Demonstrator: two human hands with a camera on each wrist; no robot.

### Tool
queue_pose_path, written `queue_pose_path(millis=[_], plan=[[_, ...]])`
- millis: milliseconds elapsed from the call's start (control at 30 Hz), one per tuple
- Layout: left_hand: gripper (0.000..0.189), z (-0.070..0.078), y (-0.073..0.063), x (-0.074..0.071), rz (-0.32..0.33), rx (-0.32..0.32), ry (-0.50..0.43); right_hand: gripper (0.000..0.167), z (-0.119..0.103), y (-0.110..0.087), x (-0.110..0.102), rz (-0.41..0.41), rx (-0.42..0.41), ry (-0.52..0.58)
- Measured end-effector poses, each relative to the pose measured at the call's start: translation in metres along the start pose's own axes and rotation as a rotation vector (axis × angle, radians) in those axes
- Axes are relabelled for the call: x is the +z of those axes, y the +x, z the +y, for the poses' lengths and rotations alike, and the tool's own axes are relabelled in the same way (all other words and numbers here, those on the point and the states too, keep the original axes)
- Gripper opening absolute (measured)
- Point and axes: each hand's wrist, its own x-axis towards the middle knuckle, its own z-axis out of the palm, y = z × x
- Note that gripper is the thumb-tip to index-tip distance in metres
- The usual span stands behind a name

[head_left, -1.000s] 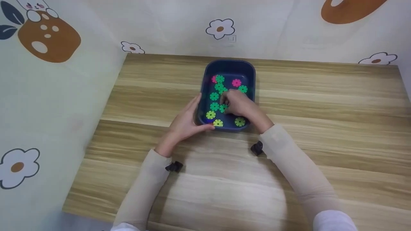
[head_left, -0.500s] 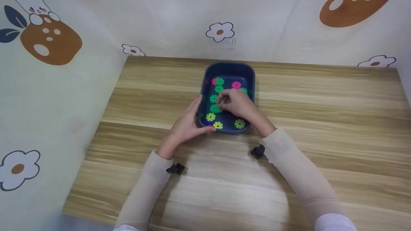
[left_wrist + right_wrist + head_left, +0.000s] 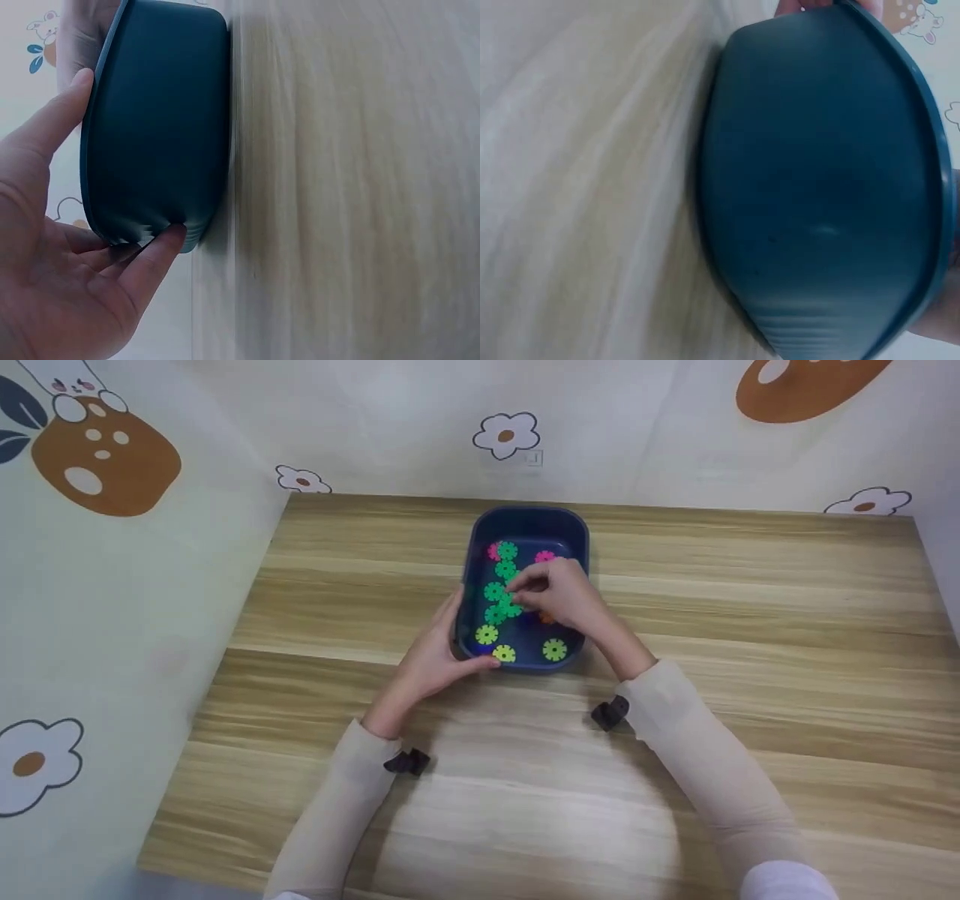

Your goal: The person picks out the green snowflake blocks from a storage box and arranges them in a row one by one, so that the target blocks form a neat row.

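Observation:
A dark blue plastic bin (image 3: 529,519) stands on the table, with flat notched plastic discs inside. My left hand (image 3: 433,658) grips its near left corner. In the left wrist view the thumb of the left hand (image 3: 71,247) lies at the rim and the fingers against the outer wall. Over the bin my right hand (image 3: 566,594) pinches a green notched disc (image 3: 512,607) between thumb and index fingertip. More green discs (image 3: 493,591) lie close beside it. In the right wrist view the bin wall (image 3: 817,172) hides the fingertips.
Yellow discs (image 3: 554,650) lie at the bin's near end. Pink discs (image 3: 544,557) are farther back, and an orange disc (image 3: 546,617) shows partly under the right hand. The wooden table (image 3: 750,607) meets a patterned wall (image 3: 637,427) behind the bin.
The right hand moves slightly up from the bin floor with the green disc, its fingers more extended. An orange disc has come into sight under it. The left hand keeps its place.

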Motion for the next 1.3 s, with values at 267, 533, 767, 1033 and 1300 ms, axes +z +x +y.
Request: queue_pose_path(millis=[267,533,767,1033,1300], plan=[[0.108,0.001,-0.002,0.000,-0.012,-0.037,0.067,0.011,-0.002,-0.002,-0.015,0.050,-0.018,0.004],[0.109,0.003,-0.001,0.000,-0.006,-0.036,0.048,0.010,0.000,-0.004,-0.028,0.120,-0.028,0.055],[0.110,0.004,-0.002,0.000,0.000,-0.048,0.073,0.012,0.006,-0.003,-0.040,0.176,-0.031,0.112],[0.111,0.003,-0.002,0.000,0.000,-0.046,0.085,0.013,0.014,-0.002,-0.054,0.252,0.033,0.135],[0.113,0.003,-0.001,-0.001,-0.018,-0.049,0.082,0.013,0.025,-0.002,-0.069,0.337,0.070,0.150]])
